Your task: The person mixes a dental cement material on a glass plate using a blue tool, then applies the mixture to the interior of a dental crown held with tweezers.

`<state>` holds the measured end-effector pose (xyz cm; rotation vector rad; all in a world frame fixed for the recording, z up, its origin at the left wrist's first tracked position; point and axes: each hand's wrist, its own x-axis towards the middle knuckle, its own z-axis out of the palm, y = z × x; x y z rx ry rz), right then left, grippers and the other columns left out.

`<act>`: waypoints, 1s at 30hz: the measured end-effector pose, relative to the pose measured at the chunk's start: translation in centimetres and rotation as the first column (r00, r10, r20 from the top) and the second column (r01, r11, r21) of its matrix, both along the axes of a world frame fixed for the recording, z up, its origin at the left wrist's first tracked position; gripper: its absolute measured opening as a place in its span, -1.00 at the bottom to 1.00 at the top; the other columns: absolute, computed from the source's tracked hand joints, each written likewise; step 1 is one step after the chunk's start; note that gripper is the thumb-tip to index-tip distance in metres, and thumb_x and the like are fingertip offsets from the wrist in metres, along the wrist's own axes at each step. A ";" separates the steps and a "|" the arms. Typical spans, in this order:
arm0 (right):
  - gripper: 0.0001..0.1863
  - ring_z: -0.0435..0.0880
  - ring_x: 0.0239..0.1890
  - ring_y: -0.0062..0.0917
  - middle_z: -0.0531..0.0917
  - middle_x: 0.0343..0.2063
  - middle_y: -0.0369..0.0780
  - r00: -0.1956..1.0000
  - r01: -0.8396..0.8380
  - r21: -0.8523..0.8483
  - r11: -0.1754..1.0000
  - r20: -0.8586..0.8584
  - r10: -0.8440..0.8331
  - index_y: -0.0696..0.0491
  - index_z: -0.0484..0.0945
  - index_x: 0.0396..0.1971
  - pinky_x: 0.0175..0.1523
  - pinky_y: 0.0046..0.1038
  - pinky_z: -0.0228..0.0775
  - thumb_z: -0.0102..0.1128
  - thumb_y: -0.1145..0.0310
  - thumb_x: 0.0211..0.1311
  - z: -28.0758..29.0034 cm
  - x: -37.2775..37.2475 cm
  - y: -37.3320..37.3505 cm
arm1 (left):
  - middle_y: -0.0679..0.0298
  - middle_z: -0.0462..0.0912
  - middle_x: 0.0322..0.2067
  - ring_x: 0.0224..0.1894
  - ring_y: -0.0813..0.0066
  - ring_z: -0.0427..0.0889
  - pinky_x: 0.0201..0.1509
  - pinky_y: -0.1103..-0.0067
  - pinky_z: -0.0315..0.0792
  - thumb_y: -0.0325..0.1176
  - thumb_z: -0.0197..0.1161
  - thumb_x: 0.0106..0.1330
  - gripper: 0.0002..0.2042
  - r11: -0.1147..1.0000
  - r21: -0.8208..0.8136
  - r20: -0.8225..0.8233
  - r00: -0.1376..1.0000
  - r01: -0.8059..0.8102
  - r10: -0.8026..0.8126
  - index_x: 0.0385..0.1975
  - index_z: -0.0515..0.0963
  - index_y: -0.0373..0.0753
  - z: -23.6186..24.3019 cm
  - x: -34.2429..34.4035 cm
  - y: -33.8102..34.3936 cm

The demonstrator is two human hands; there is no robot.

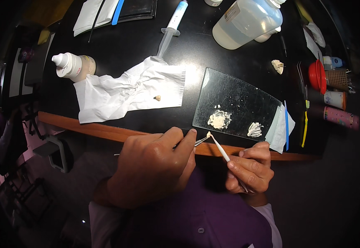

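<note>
My left hand (pixel 157 159) is closed around metal tweezers (pixel 202 141). A tiny cream tooth-shaped piece (pixel 209 134) sits at their tips. In my right hand (pixel 250 169) is a slim white-handled tool (pixel 220 149), held like a pen, its tip touching or nearly touching that piece. Both hands are over the table's front edge. Just beyond them lies a scratched glass slab (pixel 233 89) bearing a cream mound of paste (pixel 219 120) and a whiter smear (pixel 254 129). On a crumpled white tissue (pixel 126 89) at the left rests a small brownish tooth-like piece (pixel 157 98).
A white-capped dropper bottle (pixel 74 67), a syringe (pixel 172 27) and a large translucent bottle (pixel 248 22) stand or lie behind. At right are a dental cast piece (pixel 277 66), red bowl (pixel 317 77), yellow-handled tool (pixel 305 124) and blue-edged paper pad (pixel 280 130).
</note>
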<state>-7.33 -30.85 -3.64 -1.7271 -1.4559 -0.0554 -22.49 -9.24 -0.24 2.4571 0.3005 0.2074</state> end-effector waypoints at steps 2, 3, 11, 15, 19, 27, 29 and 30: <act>-0.76 0.65 -0.23 -0.56 0.88 -0.30 -0.41 0.999 -0.037 -0.012 0.999 0.017 0.037 -0.07 0.85 -0.20 -0.21 -0.47 0.28 0.50 0.46 0.08 -0.2 0.1 -0.1 | 0.33 0.55 -0.50 -0.62 0.44 0.57 -0.57 0.46 0.42 -0.46 0.46 0.23 -0.71 1.000 0.004 -0.004 1.000 -0.007 0.007 -0.05 0.78 -0.32 0.0 -0.1 0.0; -0.76 0.65 -0.23 -0.56 0.88 -0.30 -0.41 0.999 -0.041 -0.010 0.999 0.015 0.041 -0.07 0.85 -0.20 -0.21 -0.47 0.28 0.50 0.46 0.08 -0.4 0.1 0.0 | 0.33 0.55 -0.50 -0.62 0.45 0.57 -0.57 0.47 0.42 -0.46 0.45 0.23 -0.72 1.000 0.009 -0.011 1.000 -0.009 0.009 -0.05 0.78 -0.32 0.0 -0.1 0.0; -0.76 0.65 -0.24 -0.58 0.88 -0.30 -0.42 0.999 -0.036 0.008 0.999 0.002 0.036 -0.08 0.85 -0.19 -0.21 -0.47 0.28 0.52 0.42 0.11 -0.2 0.1 -0.1 | 0.34 0.54 -0.51 -0.62 0.45 0.56 -0.58 0.47 0.40 -0.45 0.45 0.23 -0.72 1.000 0.008 -0.002 1.000 -0.006 0.006 -0.05 0.78 -0.32 0.0 0.0 0.0; -0.76 0.65 -0.23 -0.58 0.88 -0.29 -0.43 1.000 -0.025 -0.005 1.000 0.018 0.025 -0.09 0.85 -0.19 -0.20 -0.47 0.28 0.52 0.42 0.11 -0.3 0.0 0.0 | 0.34 0.53 -0.51 -0.63 0.46 0.56 -0.58 0.48 0.40 -0.46 0.45 0.23 -0.72 1.000 0.012 -0.003 1.000 -0.004 0.004 -0.06 0.78 -0.31 0.0 -0.1 0.0; -0.74 0.65 -0.23 -0.59 0.89 -0.29 -0.43 1.000 -0.003 0.003 1.000 0.012 0.003 -0.10 0.86 -0.19 -0.19 -0.47 0.28 0.52 0.45 0.08 -0.3 0.0 0.1 | 0.34 0.53 -0.51 -0.63 0.47 0.55 -0.59 0.48 0.39 -0.46 0.45 0.23 -0.72 1.000 -0.002 0.001 1.000 -0.009 0.009 -0.06 0.79 -0.31 -0.1 0.0 0.0; -0.72 0.65 -0.23 -0.60 0.89 -0.28 -0.44 0.999 -0.023 -0.031 0.999 0.021 0.023 -0.10 0.86 -0.18 -0.19 -0.48 0.28 0.52 0.46 0.05 -0.1 0.0 0.0 | 0.34 0.54 -0.51 -0.63 0.47 0.56 -0.59 0.48 0.40 -0.47 0.45 0.23 -0.72 1.000 0.002 0.009 1.000 -0.012 0.012 -0.06 0.78 -0.32 -0.1 -0.1 0.0; -0.73 0.65 -0.23 -0.59 0.89 -0.28 -0.44 1.000 -0.012 -0.001 1.000 0.011 0.012 -0.10 0.87 -0.19 -0.19 -0.48 0.28 0.52 0.45 0.05 -0.2 0.0 0.0 | 0.34 0.55 -0.51 -0.63 0.47 0.56 -0.58 0.48 0.40 -0.47 0.45 0.23 -0.72 1.000 0.000 0.018 1.000 -0.010 0.010 -0.05 0.78 -0.32 -0.2 0.0 0.0; -0.73 0.65 -0.23 -0.59 0.89 -0.28 -0.44 1.000 -0.010 -0.002 1.000 0.011 0.010 -0.10 0.87 -0.19 -0.19 -0.48 0.28 0.52 0.45 0.05 -0.1 0.0 -0.1 | 0.34 0.55 -0.50 -0.63 0.47 0.56 -0.58 0.48 0.40 -0.47 0.45 0.23 -0.72 1.000 -0.005 0.011 1.000 -0.004 0.004 -0.05 0.78 -0.32 -0.1 0.0 0.1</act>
